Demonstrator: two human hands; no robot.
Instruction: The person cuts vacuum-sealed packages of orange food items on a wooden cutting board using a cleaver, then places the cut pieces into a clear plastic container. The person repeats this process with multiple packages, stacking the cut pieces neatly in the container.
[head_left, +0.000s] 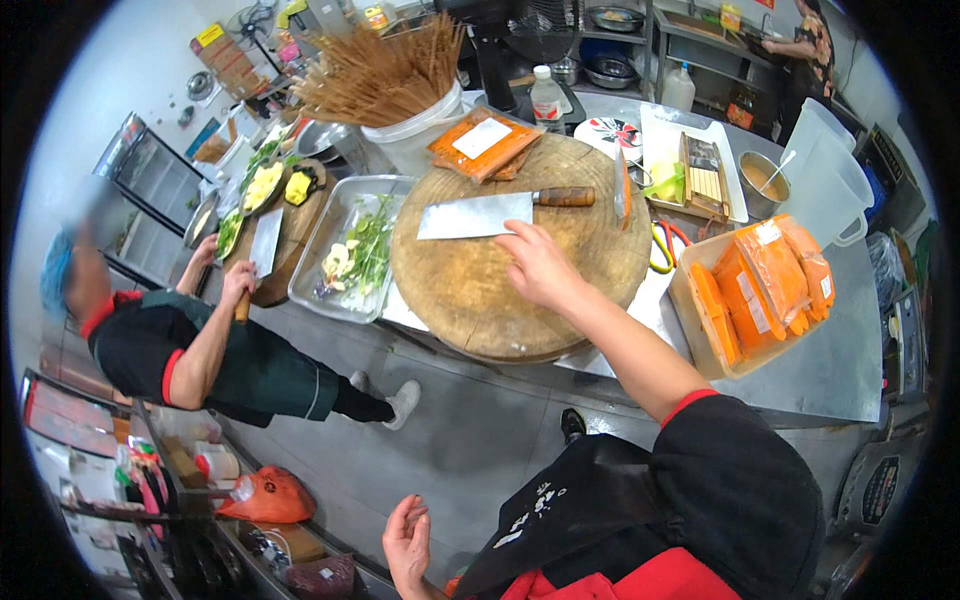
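A thick round wooden chopping block (465, 300) stands on the steel table before me. Across it lies a cleaver (480, 216) with a wide metal blade and a wooden handle pointing right. My right hand (544, 268) reaches over the block, its fingertips at the blade's lower edge; whether they touch the metal I cannot tell. Nothing is held in it. Low in the view, away from the table, my left hand (409, 540) hangs over the floor, empty and loosely spread. At the block's far edge rest flat orange packets (480, 142), the top one bearing a white label.
A tub of orange packets (750, 352) and scissors (664, 244) are right of the block. Left are a tray of greens and garlic (307, 281) and a bucket of sticks (420, 142). A co-worker (225, 352) stands at left holding another cleaver (266, 240).
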